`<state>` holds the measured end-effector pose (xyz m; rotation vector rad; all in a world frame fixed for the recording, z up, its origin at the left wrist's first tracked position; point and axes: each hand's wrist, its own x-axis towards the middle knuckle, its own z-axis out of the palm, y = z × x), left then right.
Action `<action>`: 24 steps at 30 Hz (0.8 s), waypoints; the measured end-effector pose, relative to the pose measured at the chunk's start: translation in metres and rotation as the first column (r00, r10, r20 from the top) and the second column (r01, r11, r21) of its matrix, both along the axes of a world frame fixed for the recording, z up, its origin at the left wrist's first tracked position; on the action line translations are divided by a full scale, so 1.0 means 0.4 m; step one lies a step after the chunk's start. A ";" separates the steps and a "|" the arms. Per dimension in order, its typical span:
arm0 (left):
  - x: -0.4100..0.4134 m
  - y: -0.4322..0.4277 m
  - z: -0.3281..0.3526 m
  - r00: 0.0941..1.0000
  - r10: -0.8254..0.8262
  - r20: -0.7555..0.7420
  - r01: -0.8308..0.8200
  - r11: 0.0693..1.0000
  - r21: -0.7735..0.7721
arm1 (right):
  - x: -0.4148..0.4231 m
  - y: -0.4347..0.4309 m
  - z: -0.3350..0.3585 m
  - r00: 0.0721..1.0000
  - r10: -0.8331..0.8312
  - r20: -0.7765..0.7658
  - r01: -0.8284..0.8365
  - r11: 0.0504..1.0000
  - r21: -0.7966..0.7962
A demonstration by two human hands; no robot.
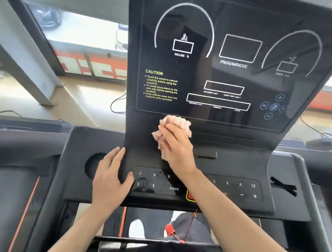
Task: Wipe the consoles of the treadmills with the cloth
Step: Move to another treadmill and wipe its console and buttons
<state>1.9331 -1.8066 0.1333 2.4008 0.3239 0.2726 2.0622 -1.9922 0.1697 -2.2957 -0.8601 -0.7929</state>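
I see the pink cloth (177,121) bunched on the console (238,164), just below the display panel (202,68). Right hand (176,147) is flat on top, fingers straight and together, pressing it down. Left hand (109,178) rests on the console's left side, fingers loosely spread, thumb touching the button strip (156,182). Cup holder (92,166) is just left of it.

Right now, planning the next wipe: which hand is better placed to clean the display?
Right hand: it presses the cloth on the console just under the display. The left hand has no cloth and rests flat beside the buttons.
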 end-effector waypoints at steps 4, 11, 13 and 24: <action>-0.031 -0.002 -0.008 1.000 -0.003 0.000 0.003 1.000 -0.029 | 0.002 0.051 -0.003 0.964 0.065 -0.258 -0.083 0.995 -0.058; -0.062 -0.001 -0.016 0.999 0.042 0.015 -0.041 0.999 -0.031 | -0.006 0.127 0.002 0.878 0.263 -0.400 -0.314 0.947 -0.065; -0.069 0.005 -0.021 0.998 0.051 0.040 -0.051 0.999 0.011 | -0.013 0.124 0.005 0.849 0.298 -0.437 -0.391 0.909 -0.141; -0.090 0.022 -0.044 0.998 0.040 0.053 -0.040 0.999 -0.002 | -0.037 0.065 0.027 0.921 0.289 -0.262 -0.362 0.884 -0.297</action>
